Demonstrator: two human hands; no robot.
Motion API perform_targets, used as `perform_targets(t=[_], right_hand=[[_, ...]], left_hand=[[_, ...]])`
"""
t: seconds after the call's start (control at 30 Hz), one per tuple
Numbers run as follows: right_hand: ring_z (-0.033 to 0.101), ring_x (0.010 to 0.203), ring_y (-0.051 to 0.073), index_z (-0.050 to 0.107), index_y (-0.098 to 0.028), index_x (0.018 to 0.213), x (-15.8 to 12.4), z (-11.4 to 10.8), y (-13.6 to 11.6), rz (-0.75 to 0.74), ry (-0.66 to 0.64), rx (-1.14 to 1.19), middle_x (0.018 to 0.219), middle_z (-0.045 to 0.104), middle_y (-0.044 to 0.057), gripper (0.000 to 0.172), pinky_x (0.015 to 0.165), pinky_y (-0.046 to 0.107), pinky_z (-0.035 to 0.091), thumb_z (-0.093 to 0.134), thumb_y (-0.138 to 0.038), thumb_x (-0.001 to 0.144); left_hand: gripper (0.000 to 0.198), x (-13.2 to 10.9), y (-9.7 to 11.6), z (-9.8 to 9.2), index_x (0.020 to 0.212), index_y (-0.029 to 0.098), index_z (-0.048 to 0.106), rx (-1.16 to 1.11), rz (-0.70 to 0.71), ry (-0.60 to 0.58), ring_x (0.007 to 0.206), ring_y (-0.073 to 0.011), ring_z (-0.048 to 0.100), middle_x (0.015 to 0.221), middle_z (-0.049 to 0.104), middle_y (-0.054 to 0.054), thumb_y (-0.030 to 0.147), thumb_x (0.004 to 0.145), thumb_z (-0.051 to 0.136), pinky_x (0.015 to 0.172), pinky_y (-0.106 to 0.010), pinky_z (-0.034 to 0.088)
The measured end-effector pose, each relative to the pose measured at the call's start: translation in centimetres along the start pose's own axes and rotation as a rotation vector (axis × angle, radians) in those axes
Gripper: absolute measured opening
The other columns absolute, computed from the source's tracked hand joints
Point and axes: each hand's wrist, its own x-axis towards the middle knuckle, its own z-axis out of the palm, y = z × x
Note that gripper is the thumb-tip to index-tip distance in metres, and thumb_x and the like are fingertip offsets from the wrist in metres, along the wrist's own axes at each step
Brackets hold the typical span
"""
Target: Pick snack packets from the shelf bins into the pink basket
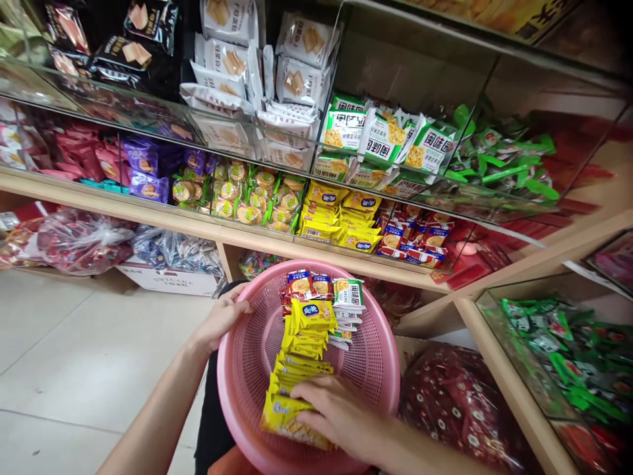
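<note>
Nearest the camera, a round pink plastic mesh basket (pixel 235 402) has its rim held at ten o'clock by the left hand (pixel 221 318), fingers together and curled over. Overlapping yellow cracker packets (pixel 299 323) run from twelve to six o'clock inside; the right hand (pixel 336 412) rests on them, fingers slightly apart, unclamped. Tipping the basket could spill packets onto the pale tiled floor (pixel 74 356).

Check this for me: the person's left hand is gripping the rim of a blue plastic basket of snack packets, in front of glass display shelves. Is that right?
Not quite: the basket is pink, not blue, as the head view shows. The rest stands: the left hand grips its rim, and the snack packets lie in it, in front of the glass display shelves.
</note>
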Motion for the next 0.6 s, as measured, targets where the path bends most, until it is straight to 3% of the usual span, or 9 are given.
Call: perform_targets(t=[0.17,0.27,0.33,0.43,0.5,0.53,0.6], right_hand=[[0.062,0.093,0.022,0.064,-0.020,0.093,-0.2,2.0,-0.2,-0.036,0.193,-0.215,0.095,0.066,0.003,0.011,0.080,0.031,0.051,0.064,-0.024,0.083],[0.061,0.091,0.020,0.062,-0.023,0.098,-0.7,2.0,0.2,-0.027,0.335,-0.141,0.096,0.063,0.002,0.017,0.080,0.029,0.051,0.067,-0.024,0.081],[0.059,0.097,0.020,0.059,-0.025,0.109,-1.7,1.6,1.6,0.026,0.525,-0.058,0.102,0.061,0.003,0.024,0.085,0.030,0.050,0.061,-0.029,0.085],[0.055,0.102,0.024,0.053,-0.024,0.121,-3.9,1.3,5.0,0.347,1.032,0.038,0.112,0.055,0.009,0.039,0.088,0.037,0.048,0.052,-0.044,0.087],[0.056,0.092,0.025,0.047,-0.020,0.129,-5.3,1.6,7.3,0.643,1.278,0.196,0.116,0.052,0.013,0.064,0.077,0.039,0.050,0.056,-0.058,0.078],[0.058,0.088,0.025,0.043,-0.018,0.132,-5.8,2.0,8.2,0.726,1.292,0.349,0.117,0.052,0.014,0.074,0.074,0.038,0.051,0.058,-0.062,0.074],[0.061,0.090,0.025,0.041,-0.019,0.133,-6.6,3.1,8.9,0.763,1.138,0.695,0.116,0.056,0.012,0.076,0.074,0.036,0.052,0.060,-0.061,0.073]], left_hand=[[0.052,0.2,-0.1,-0.1,0.110,0.018,0.059,0.004,-0.017,-0.002,0.059,-0.0139,0.055,0.067,0.063,0.004,0.009,0.059,0.057,0.054,-0.021,0.042],[0.050,0.2,-0.1,-0.2,0.108,0.018,0.060,0.002,-0.019,0.004,0.059,-0.0133,0.054,0.067,0.063,0.005,0.009,0.058,0.057,0.055,-0.021,0.042],[0.049,0.1,-0.1,-0.2,0.107,0.018,0.060,0.001,-0.021,0.009,0.059,-0.0132,0.054,0.068,0.063,0.004,0.010,0.059,0.058,0.056,-0.021,0.042],[0.050,-0.1,0.0,-0.2,0.108,0.018,0.061,-0.002,-0.019,0.020,0.059,-0.0134,0.054,0.066,0.061,0.006,0.009,0.060,0.058,0.055,-0.021,0.042],[0.052,-0.1,0.0,-0.2,0.111,0.019,0.061,-0.007,-0.018,0.018,0.058,-0.0141,0.055,0.064,0.060,0.006,0.009,0.059,0.058,0.054,-0.021,0.042],[0.054,-0.2,0.0,-0.2,0.112,0.019,0.061,-0.011,-0.018,0.016,0.058,-0.0145,0.056,0.065,0.060,0.006,0.008,0.059,0.057,0.054,-0.022,0.042],[0.057,-0.2,0.1,-0.3,0.113,0.019,0.061,-0.023,-0.020,0.009,0.059,-0.0147,0.056,0.066,0.061,0.006,0.008,0.058,0.057,0.054,-0.022,0.043]])
